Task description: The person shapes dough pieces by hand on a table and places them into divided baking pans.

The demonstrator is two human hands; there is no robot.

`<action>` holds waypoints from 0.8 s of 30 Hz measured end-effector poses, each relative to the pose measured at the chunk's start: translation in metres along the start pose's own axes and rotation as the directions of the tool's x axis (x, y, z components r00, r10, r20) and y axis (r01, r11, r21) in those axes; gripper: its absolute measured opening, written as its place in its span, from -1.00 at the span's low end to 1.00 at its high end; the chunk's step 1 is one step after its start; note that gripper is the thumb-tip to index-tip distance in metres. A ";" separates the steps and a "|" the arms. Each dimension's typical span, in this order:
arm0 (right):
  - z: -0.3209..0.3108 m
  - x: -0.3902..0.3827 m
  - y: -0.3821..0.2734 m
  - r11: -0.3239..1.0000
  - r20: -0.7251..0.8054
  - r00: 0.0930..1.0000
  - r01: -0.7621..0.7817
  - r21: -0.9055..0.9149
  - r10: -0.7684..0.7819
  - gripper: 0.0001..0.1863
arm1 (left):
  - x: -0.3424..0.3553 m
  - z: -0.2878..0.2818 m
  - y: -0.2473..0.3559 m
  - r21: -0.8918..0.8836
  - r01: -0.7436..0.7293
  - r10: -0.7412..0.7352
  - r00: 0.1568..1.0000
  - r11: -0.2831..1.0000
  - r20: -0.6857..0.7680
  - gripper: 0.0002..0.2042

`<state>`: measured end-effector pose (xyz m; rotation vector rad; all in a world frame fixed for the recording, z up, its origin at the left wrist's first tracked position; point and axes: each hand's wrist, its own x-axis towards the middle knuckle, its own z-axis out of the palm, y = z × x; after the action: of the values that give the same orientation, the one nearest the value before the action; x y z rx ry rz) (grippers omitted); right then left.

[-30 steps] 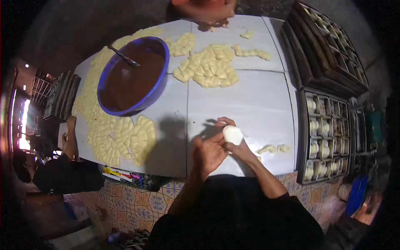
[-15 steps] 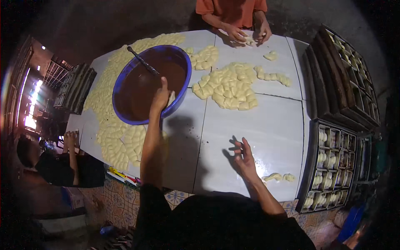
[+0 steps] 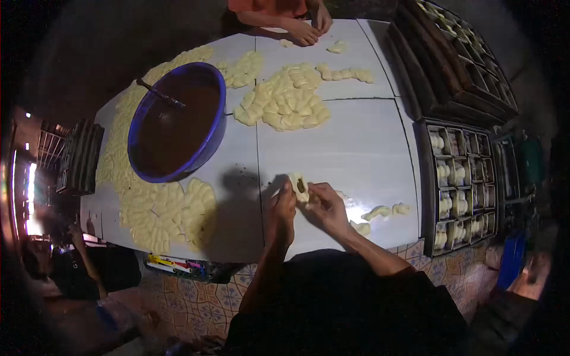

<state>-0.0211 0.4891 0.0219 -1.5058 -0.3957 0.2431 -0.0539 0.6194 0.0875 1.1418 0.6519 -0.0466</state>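
Note:
A flattened piece of pale dough (image 3: 295,179) with brown filling in its middle is held above the white tabletop in front of me. My left hand (image 3: 284,215) grips it from the left, thumb up along its side. The fingers of my right hand (image 3: 328,207) pinch its right edge. Several small dough pieces (image 3: 377,212) lie just right of my right hand. Off to the left stands a blue-purple basin (image 3: 209,144) of brown filling (image 3: 178,132). A long-handled utensil (image 3: 160,94) leans over the basin's far rim, its kind unclear.
Many dough pieces (image 3: 282,101) spread over the white table (image 3: 350,148), with more around the basin. At right are a divided metal tray (image 3: 436,178) holding dough and stacked trays (image 3: 451,59). A co-worker's hands (image 3: 312,29) work at the far edge; another person (image 3: 89,267) is at left.
My left hand has come from the basin back to the front with the dough. My right hand, open before, now grips the dough too. The view has shifted to the right.

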 end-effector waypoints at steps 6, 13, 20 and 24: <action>-0.033 -0.024 -0.018 0.908 0.113 0.955 0.297 -0.297 -0.275 -0.67 | -0.017 -0.005 -0.038 0.361 -0.360 0.282 0.926 0.860 0.253 -0.70; -0.046 -0.038 -0.039 0.963 0.070 0.983 0.181 -0.199 -0.170 -0.77 | -0.019 0.005 -0.070 0.321 -0.328 0.237 0.926 0.888 0.293 -0.78; -0.055 -0.055 -0.019 0.965 -0.007 0.971 -0.239 -0.111 0.240 -0.68 | -0.018 0.011 -0.089 0.457 -0.327 0.216 0.936 0.827 0.278 -0.82; -0.066 -0.040 -0.017 0.777 0.289 0.771 -0.618 0.122 0.568 -0.57 | -0.019 0.005 -0.084 0.117 -0.428 0.359 0.854 0.896 0.376 -0.65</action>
<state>-0.0332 0.4118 0.0330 -1.3546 -0.0539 0.9564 -0.0971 0.5731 0.0286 1.4021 0.0874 0.0413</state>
